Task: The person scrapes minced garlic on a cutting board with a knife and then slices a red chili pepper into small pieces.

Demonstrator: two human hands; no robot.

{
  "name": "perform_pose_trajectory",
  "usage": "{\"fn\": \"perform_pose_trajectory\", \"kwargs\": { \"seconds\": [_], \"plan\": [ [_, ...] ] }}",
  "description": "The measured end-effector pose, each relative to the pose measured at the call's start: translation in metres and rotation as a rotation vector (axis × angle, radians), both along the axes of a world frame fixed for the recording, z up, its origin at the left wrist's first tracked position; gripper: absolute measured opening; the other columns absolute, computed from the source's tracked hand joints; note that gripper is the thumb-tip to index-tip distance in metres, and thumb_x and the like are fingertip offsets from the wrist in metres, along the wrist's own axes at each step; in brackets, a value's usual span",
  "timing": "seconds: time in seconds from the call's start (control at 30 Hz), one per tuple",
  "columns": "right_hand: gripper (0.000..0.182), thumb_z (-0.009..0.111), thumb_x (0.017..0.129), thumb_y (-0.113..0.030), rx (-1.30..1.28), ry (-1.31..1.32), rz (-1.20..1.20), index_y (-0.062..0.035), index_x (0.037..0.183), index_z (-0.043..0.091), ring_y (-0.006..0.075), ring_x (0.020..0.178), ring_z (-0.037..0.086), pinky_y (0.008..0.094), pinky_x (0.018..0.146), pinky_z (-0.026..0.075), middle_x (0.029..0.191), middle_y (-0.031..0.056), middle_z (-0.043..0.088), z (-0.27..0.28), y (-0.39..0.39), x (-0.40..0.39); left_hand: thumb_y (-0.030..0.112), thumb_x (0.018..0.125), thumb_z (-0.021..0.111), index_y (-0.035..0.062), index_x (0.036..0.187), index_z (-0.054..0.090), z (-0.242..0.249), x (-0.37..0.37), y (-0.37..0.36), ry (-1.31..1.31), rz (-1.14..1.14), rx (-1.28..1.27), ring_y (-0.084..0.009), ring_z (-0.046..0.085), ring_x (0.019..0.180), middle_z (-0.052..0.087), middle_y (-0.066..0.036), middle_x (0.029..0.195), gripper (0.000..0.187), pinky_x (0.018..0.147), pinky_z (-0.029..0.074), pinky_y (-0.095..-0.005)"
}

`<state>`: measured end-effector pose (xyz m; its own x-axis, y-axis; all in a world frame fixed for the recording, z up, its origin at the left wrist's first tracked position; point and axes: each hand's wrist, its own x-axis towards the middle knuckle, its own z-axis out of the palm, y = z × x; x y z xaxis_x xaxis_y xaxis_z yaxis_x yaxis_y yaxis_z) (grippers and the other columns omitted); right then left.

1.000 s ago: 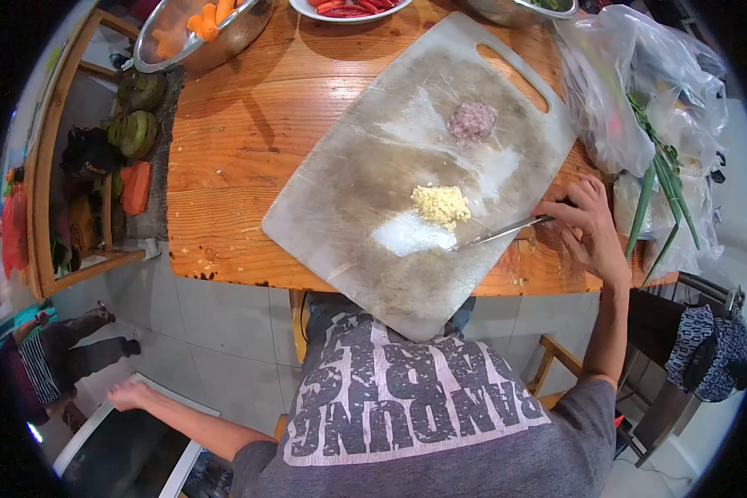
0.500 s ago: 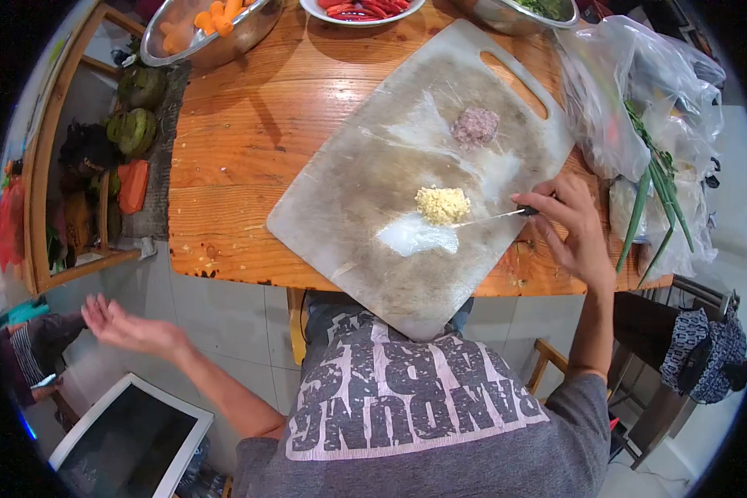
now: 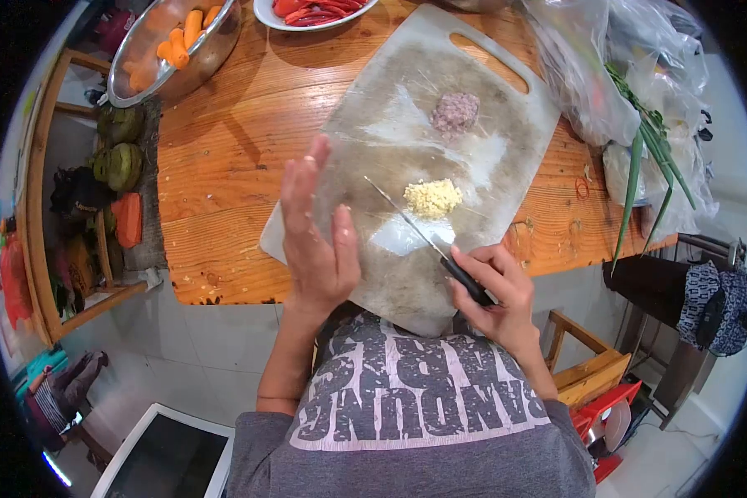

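Over the left edge of the cutting board (image 3: 373,108), my left hand (image 3: 317,241) is raised with its fingers apart and nothing in it. My right hand (image 3: 500,295) grips the black handle of a knife (image 3: 419,231) above the lower part of the board. The blade points up and left, just beside a pile of finely chopped pale yellow bits (image 3: 433,198). Farther up the board is a small mound of minced pinkish-purple pieces (image 3: 455,114).
A metal bowl of carrots (image 3: 224,46) stands at the back left of the wooden table (image 3: 216,166). Beside it is a white dish of red chillies (image 3: 315,25). Plastic bags (image 3: 589,91) and green onions (image 3: 657,149) lie at the right.
My left hand has come from beyond the table's left side to over the board. My right hand has moved left and nearer my body, turning the knife blade up and left.
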<state>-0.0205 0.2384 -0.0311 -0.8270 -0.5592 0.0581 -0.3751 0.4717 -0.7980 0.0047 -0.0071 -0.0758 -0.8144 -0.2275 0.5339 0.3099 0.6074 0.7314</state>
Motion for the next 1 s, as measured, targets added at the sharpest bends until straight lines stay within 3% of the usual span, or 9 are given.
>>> {"fn": "perform_pose_trajectory", "kwargs": {
  "seconds": [0.13, 0.23, 0.4, 0.5, 0.6, 0.7, 0.9, 1.0],
  "plan": [
    [0.041, 0.074, 0.077, 0.005, 0.046, -0.022, -0.019, -0.0005, 0.117, 0.073, 0.0142, 0.073, 0.059, 0.0256, 0.061, 0.047, 0.088, 0.0079, 0.061, -0.001, 0.001, -0.008, -0.007, 0.09, 0.044, 0.0053, 0.157, 0.017, -0.006, -0.003, -0.005, -0.036, 0.059, -0.04, -0.0386, 0.043, 0.141, 0.036, -0.026, 0.155, 0.074, 0.119, 0.029, -0.0499],
    [0.042, 0.074, 0.077, 0.003, 0.071, -0.038, -0.071, -0.002, 0.119, 0.072, 0.0193, 0.075, 0.061, 0.0295, 0.064, 0.05, 0.086, 0.0103, 0.061, 0.001, 0.006, -0.012, -0.008, 0.09, 0.045, 0.0054, 0.157, 0.018, -0.007, -0.004, -0.002, -0.017, 0.055, -0.011, -0.0384, 0.045, 0.139, 0.036, -0.026, 0.155, 0.073, 0.118, 0.03, -0.0495],
    [0.042, 0.074, 0.077, 0.004, 0.022, -0.032, -0.069, -0.0003, 0.119, 0.071, 0.0194, 0.074, 0.06, 0.0296, 0.064, 0.049, 0.087, 0.0106, 0.061, 0.008, 0.009, -0.01, -0.012, 0.088, 0.042, 0.0064, 0.156, 0.019, -0.006, -0.002, 0.0, -0.069, -0.125, 0.088, -0.0369, 0.05, 0.136, 0.04, -0.025, 0.153, 0.074, 0.116, 0.032, -0.0482],
    [0.04, 0.074, 0.077, 0.005, 0.041, -0.007, -0.157, 0.0006, 0.117, 0.071, 0.0202, 0.075, 0.061, 0.0301, 0.064, 0.049, 0.087, 0.011, 0.061, 0.011, 0.007, -0.01, -0.017, 0.08, 0.049, 0.0083, 0.152, 0.033, -0.001, -0.016, -0.001, 0.04, -0.239, -0.025, -0.0384, 0.05, 0.136, 0.043, -0.023, 0.152, 0.078, 0.114, 0.038, -0.0476],
    [0.037, 0.075, 0.076, 0.006, -0.01, 0.03, -0.179, 0.0009, 0.113, 0.07, 0.0217, 0.075, 0.062, 0.0304, 0.063, 0.049, 0.086, 0.0114, 0.061, 0.003, 0.006, -0.009, -0.018, 0.075, 0.052, 0.0094, 0.152, 0.032, -0.002, -0.024, 0.0, -0.003, -0.342, -0.082, -0.0381, 0.049, 0.136, 0.043, -0.022, 0.153, 0.085, 0.116, 0.037, -0.0499],
    [0.035, 0.077, 0.075, 0.005, -0.007, 0.118, -0.149, 0.0008, 0.109, 0.07, 0.0237, 0.074, 0.062, 0.0314, 0.062, 0.049, 0.085, 0.0118, 0.061, 0.001, 0.0, -0.01, -0.019, 0.073, 0.052, 0.0085, 0.153, 0.03, -0.008, -0.027, -0.003, -0.01, -0.358, -0.077, -0.0372, 0.048, 0.137, 0.042, -0.021, 0.154, 0.088, 0.111, 0.043, -0.0479],
    [0.035, 0.078, 0.074, 0.005, 0.045, 0.247, -0.108, -0.0002, 0.108, 0.071, 0.0251, 0.07, 0.061, 0.0347, 0.061, 0.049, 0.082, 0.0104, 0.059, 0.003, -0.01, -0.012, -0.022, 0.075, 0.047, 0.0098, 0.157, 0.022, -0.011, -0.029, -0.006, -0.025, -0.298, -0.013, -0.0354, 0.061, 0.126, 0.04, -0.021, 0.156, 0.092, 0.093, 0.054, -0.039],
    [0.034, 0.078, 0.075, 0.004, 0.061, 0.223, -0.112, -0.0015, 0.107, 0.071, 0.0253, 0.068, 0.06, 0.0356, 0.059, 0.048, 0.08, 0.009, 0.057, -0.002, -0.017, -0.01, -0.021, 0.081, 0.038, 0.0172, 0.161, 0.004, -0.01, -0.026, -0.008, -0.14, -0.285, 0.021, -0.038, 0.058, 0.129, 0.037, -0.029, 0.155, 0.094, 0.105, 0.048, -0.0439]
  ]
}}
